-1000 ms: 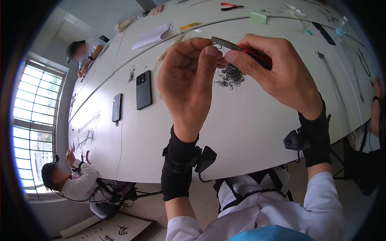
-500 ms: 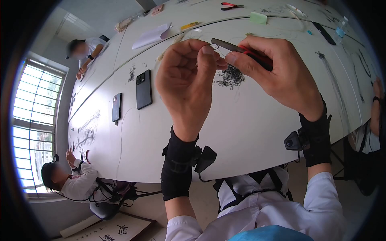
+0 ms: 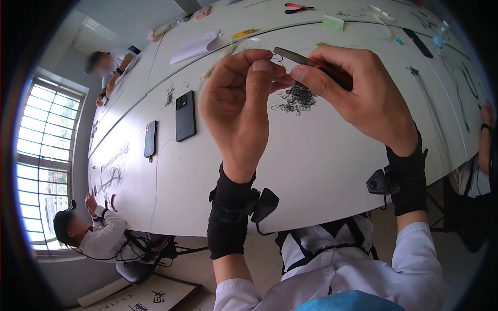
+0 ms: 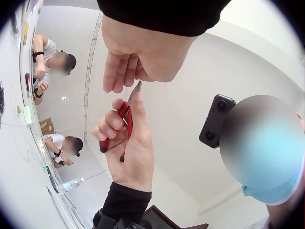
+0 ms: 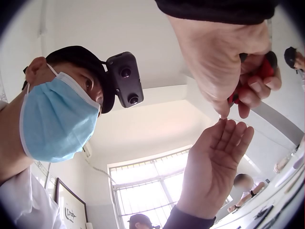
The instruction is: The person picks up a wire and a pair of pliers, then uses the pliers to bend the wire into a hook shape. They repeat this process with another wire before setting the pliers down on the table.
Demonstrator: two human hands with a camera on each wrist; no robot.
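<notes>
Pliers (image 3: 301, 58) sit in my right hand (image 3: 365, 96), fingers curled round the red handles, tips beside the small dark hook (image 3: 279, 58) that my left hand (image 3: 236, 106) pinches. My fingers partly block the hook pile (image 3: 298, 100) on the white table (image 3: 321, 171); leftward lie a larger phone (image 3: 186, 118) and a smaller phone (image 3: 151, 139).

Brush-written dark characters (image 3: 157, 296) stand on a pale framed panel (image 3: 174, 290) at the head view's lower left, large ones beside smaller ones; similar strokes (image 5: 70, 215) mark a framed sheet (image 5: 71, 202) in the right wrist view; I cannot read them surely, nor the blue label (image 3: 439, 40) on the bottle (image 3: 437, 51)
</notes>
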